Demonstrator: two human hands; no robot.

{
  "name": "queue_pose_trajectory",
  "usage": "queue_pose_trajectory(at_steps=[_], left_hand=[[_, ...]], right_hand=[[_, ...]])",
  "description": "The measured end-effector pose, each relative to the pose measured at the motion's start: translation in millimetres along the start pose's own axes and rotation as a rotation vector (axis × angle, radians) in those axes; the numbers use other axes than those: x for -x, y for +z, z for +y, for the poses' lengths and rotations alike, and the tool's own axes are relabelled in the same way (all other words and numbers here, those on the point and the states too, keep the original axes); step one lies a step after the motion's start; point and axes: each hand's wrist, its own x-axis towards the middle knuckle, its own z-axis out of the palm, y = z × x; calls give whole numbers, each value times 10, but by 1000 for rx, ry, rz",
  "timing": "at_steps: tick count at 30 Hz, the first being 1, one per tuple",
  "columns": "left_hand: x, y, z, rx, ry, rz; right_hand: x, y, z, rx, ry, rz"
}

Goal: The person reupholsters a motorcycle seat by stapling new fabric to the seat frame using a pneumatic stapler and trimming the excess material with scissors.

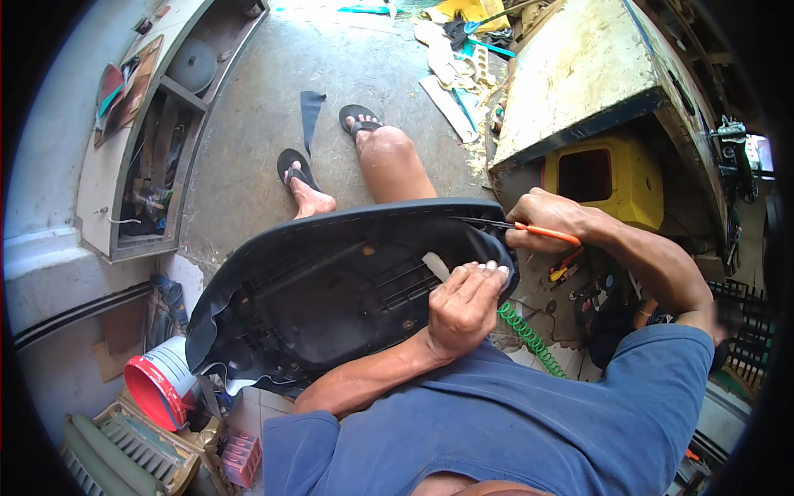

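Observation:
A black motorcycle seat (pixel 331 289) lies across my lap with its hollow plastic underside up. Black cover material wraps its rim and hangs loose in folds at the left end. My left hand (pixel 465 310) is closed at the near right rim, fingers curled onto the cover edge. A small whitish strip (pixel 436 266) shows beside its knuckles. At the far right end of the seat, my right hand (pixel 546 219) is closed around an orange-handled tool (pixel 549 235). Its thin dark jaws point left along the inside rim; whether they are scissors or pliers is unclear.
A worn workbench (pixel 579 66) stands at the right, with a yellow casing (pixel 616 178) under it. Scraps (pixel 451 66) litter the floor ahead. A green coiled hose (pixel 529 339) runs near my waist. An open cabinet (pixel 157 124) and a red-white bucket (pixel 161 384) are left.

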Motion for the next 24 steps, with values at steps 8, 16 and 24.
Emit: queue_pose_trajectory(at_steps=[8, 16, 24], left_hand=[[32, -67, 15, -24, 18, 13], [89, -139, 43, 31, 34, 9], [137, -209, -12, 35, 54, 12]], right_hand=[[4, -150, -376, 139, -46, 135], [-4, -196, -489, 219, 6, 129], [-34, -174, -673, 315, -29, 197]])
